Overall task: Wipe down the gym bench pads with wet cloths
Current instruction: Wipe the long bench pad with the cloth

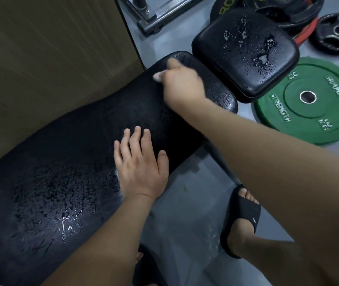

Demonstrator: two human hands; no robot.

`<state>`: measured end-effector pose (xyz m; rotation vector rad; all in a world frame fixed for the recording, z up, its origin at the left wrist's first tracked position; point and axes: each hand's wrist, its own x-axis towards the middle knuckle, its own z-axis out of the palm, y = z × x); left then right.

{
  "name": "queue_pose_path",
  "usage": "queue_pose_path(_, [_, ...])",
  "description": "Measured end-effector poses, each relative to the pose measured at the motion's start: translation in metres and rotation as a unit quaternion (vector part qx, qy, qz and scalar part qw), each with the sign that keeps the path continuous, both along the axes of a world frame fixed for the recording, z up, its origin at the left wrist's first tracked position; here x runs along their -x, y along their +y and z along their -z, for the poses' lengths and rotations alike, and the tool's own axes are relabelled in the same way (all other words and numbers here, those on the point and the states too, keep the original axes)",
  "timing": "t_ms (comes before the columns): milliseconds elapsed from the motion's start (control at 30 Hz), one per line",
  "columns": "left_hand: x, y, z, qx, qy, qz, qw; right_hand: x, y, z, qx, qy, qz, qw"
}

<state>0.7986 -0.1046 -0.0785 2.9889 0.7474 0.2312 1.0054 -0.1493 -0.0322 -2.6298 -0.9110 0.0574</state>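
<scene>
glistening at lower left, the back pad (61, 162) is looking mostly wiped; the left hand (141, 170) is lying flat on it, fingers straight, empty; the blurred right hand (181, 83) is curling its fingers, cloth impossible to tell; the droplet-beaded seat pad (247, 58), upper right, is awaiting wiping.

On long pad (61, 162), left hand (141, 164) lies flat | right hand (178, 81) on its far end, beyond left fingers (136, 137) | seat pad (245, 52) just beyond right hand | weight plate (306, 100) on floor (185, 203), right of both hands
</scene>
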Motion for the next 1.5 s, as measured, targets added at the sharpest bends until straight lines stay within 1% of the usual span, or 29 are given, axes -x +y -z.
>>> queue_pose_path(100, [0.000,0.000,-0.001,0.004,-0.002,-0.001,1.000,0.033,0.002,0.005,-0.010,-0.013,-0.145,0.989])
queue_pose_path(133, [0.000,0.000,-0.001,0.002,-0.002,0.000,1.000,0.031,-0.001,0.005,-0.008,-0.013,-0.166,0.986])
queue_pose_path(167, [0.000,0.000,-0.001,0.001,-0.002,0.001,1.000,0.021,-0.004,0.001,-0.007,-0.007,-0.156,0.988])
queue_pose_path(200, [0.000,0.000,-0.001,0.001,-0.001,0.001,1.000,0.006,-0.006,-0.002,-0.009,0.003,-0.122,0.992])
queue_pose_path(300, [0.001,0.000,0.000,0.004,0.006,0.002,1.000,-0.045,-0.015,-0.003,0.017,-0.006,0.006,1.000])
queue_pose_path(367, [0.000,0.000,-0.001,0.005,0.012,0.003,1.000,-0.064,-0.022,-0.001,0.030,-0.002,0.043,0.999])
queue_pose_path(433, [0.000,0.000,-0.001,0.007,0.013,0.001,1.000,-0.057,-0.027,-0.002,0.039,0.013,0.051,0.998])
queue_pose_path(500, [0.000,0.000,-0.002,0.011,0.008,0.000,1.000,-0.031,-0.037,-0.003,0.040,0.021,0.059,0.997])
queue_pose_path(633, [0.000,0.000,-0.003,0.019,0.002,-0.001,1.000,0.018,-0.066,0.009,0.012,-0.023,0.041,0.999])
queue_pose_path(767, [0.001,-0.001,-0.003,0.027,-0.006,-0.002,1.000,0.016,-0.097,0.014,-0.025,-0.015,0.037,0.999])
queue_pose_path(833, [0.001,0.000,-0.001,0.028,-0.005,-0.001,1.000,0.005,-0.117,0.011,-0.053,-0.025,0.062,0.996])
queue_pose_path(933, [0.001,0.001,0.000,0.031,-0.005,0.001,1.000,-0.020,-0.145,0.008,-0.073,-0.044,0.141,0.986])
queue_pose_path(967, [0.001,0.001,0.000,0.032,-0.004,0.001,0.999,-0.027,-0.151,0.007,-0.062,-0.047,0.166,0.983])
queue_pose_path(1033, [0.002,0.001,0.001,0.034,-0.001,0.003,0.999,-0.036,-0.158,0.006,-0.006,-0.042,0.199,0.979])
queue_pose_path(1100, [0.001,0.002,0.000,0.037,0.002,0.006,0.999,-0.036,-0.161,0.003,0.032,-0.049,0.200,0.978])
queue_pose_path(1233, [0.000,0.003,-0.003,0.047,0.023,0.006,0.999,-0.013,-0.166,-0.011,0.066,-0.067,0.203,0.975])
queue_pose_path(1300, [-0.001,0.001,-0.009,0.066,0.046,0.000,0.997,0.008,-0.170,-0.022,0.082,-0.061,0.200,0.975])
queue_pose_path(1333, [-0.001,0.001,-0.015,0.091,0.065,-0.003,0.994,0.020,-0.172,-0.027,0.089,-0.049,0.193,0.976])
queue_pose_path(1433, [-0.004,0.012,-0.040,0.208,0.124,0.006,0.970,0.059,-0.171,-0.041,0.105,-0.005,0.151,0.983])
queue_pose_path(1500, [0.003,0.025,-0.066,0.279,0.141,-0.004,0.950,0.084,-0.165,-0.050,0.121,0.020,0.112,0.986])
